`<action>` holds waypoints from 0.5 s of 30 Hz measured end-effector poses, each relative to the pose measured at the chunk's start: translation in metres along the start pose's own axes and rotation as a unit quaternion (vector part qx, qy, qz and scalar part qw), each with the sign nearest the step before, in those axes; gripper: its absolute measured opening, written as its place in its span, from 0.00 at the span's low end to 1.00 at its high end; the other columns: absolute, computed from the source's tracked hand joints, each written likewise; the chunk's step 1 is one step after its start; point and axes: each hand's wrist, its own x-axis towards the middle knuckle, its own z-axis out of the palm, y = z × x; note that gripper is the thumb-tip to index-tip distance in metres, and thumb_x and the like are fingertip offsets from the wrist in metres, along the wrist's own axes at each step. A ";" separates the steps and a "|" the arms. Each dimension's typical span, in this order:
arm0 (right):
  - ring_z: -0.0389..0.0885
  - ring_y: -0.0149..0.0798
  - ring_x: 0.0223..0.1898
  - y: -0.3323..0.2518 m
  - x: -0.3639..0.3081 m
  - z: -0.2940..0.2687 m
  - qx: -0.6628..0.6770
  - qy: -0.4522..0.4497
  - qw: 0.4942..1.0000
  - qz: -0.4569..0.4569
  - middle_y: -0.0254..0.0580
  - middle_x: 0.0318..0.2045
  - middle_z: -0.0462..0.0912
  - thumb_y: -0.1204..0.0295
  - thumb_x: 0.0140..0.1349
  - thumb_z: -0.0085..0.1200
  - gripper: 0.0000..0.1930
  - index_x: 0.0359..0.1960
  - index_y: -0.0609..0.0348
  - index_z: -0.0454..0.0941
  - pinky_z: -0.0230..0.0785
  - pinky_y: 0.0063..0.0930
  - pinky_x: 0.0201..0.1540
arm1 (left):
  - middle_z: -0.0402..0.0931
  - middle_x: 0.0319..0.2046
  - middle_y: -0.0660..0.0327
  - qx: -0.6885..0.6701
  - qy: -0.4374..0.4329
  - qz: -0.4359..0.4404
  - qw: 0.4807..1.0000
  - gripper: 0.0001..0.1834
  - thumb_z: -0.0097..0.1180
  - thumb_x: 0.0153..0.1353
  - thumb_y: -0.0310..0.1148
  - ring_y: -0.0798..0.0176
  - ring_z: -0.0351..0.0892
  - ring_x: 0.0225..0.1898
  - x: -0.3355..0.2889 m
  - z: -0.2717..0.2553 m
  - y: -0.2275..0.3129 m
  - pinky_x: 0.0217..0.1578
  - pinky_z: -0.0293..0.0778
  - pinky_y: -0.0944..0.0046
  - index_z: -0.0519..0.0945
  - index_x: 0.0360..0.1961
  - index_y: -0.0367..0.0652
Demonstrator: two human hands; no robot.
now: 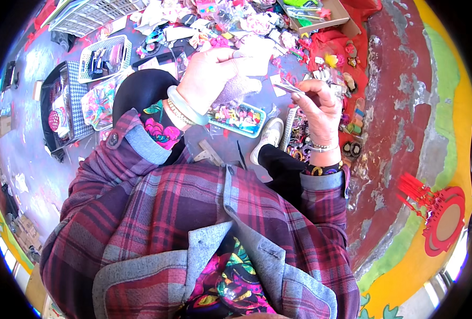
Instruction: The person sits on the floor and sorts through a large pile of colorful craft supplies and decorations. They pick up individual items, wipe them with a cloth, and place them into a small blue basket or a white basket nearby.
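Peeling dark-red paintwork (385,85), edged with green and yellow, stretches to the right of a person in a plaid jacket (167,207), seen in the head view with bright trinkets (260,24) heaped just beyond both hands. The left hand (206,77) is closed, thumb and fingers pinching a white card (257,63) washed out by glare; a fuzzy lilac piece (236,90) shows just beneath those fingers, though whether it is fixed to the card or gripped separately cannot be told. The right hand (321,106), well apart, pinches slim pale pieces (287,86) between thumb and forefinger, their exact kind too small to make out. Under the left hand's fingers sits a tub (235,131) of colourful oddments; below the right hand is a basket (287,127) of mixed small rings, with a white shoe (270,137) between the two. That light fingertip pinch looks the likeliest weak point: should it loosen, the slim pieces could drop among the clutter and be hard to find. Tugged carelessly, the lilac fuzz might snag or shed.
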 end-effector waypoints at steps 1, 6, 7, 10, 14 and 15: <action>0.71 0.46 0.43 0.001 0.002 -0.001 0.061 -0.009 0.998 -0.027 0.45 0.34 0.73 0.76 0.50 0.50 0.04 0.25 0.60 0.67 0.67 0.34 0.44 | 0.73 0.38 0.57 0.020 -0.004 0.001 1.000 0.15 0.46 0.56 0.29 0.67 0.73 0.39 0.000 -0.001 -0.002 0.42 0.68 0.71 0.70 0.43 0.32; 0.73 0.38 0.31 -0.003 0.005 0.017 0.417 -0.006 0.909 0.002 0.44 0.30 0.73 0.78 0.47 0.46 0.03 0.24 0.59 0.66 0.67 0.28 0.35 | 0.74 0.36 0.60 -0.037 -0.045 0.017 0.998 0.13 0.46 0.56 0.29 0.71 0.73 0.35 -0.002 0.009 -0.004 0.37 0.69 0.73 0.72 0.41 0.32; 0.72 0.37 0.28 0.000 0.005 0.016 0.422 -0.010 0.906 0.029 0.42 0.28 0.73 0.78 0.47 0.46 0.03 0.25 0.59 0.67 0.67 0.26 0.31 | 0.74 0.35 0.61 -0.041 -0.061 0.024 0.997 0.13 0.46 0.56 0.29 0.72 0.73 0.35 -0.004 0.013 0.002 0.36 0.68 0.74 0.72 0.40 0.32; 0.67 0.26 0.17 -0.008 0.007 0.023 0.338 0.040 0.932 0.126 0.33 0.20 0.72 0.74 0.49 0.51 0.06 0.30 0.58 0.70 0.57 0.15 0.17 | 0.74 0.34 0.62 0.039 -0.062 0.013 0.997 0.13 0.46 0.56 0.31 0.73 0.72 0.35 -0.002 0.010 -0.001 0.36 0.68 0.74 0.73 0.40 0.33; 0.62 0.18 0.16 -0.007 0.005 0.030 0.140 0.041 0.982 0.119 0.26 0.19 0.71 0.73 0.49 0.56 0.07 0.29 0.57 0.72 0.51 0.10 0.16 | 0.74 0.31 0.63 0.121 -0.069 0.058 0.988 0.12 0.46 0.57 0.32 0.74 0.72 0.34 -0.004 0.015 0.000 0.35 0.68 0.75 0.73 0.36 0.33; 0.61 0.17 0.16 -0.005 0.004 0.030 0.137 0.027 0.983 0.119 0.25 0.18 0.70 0.73 0.48 0.56 0.06 0.28 0.57 0.73 0.50 0.10 0.16 | 0.74 0.30 0.64 0.081 -0.072 0.062 0.992 0.11 0.46 0.56 0.32 0.75 0.72 0.33 -0.005 0.017 -0.001 0.35 0.68 0.75 0.74 0.34 0.33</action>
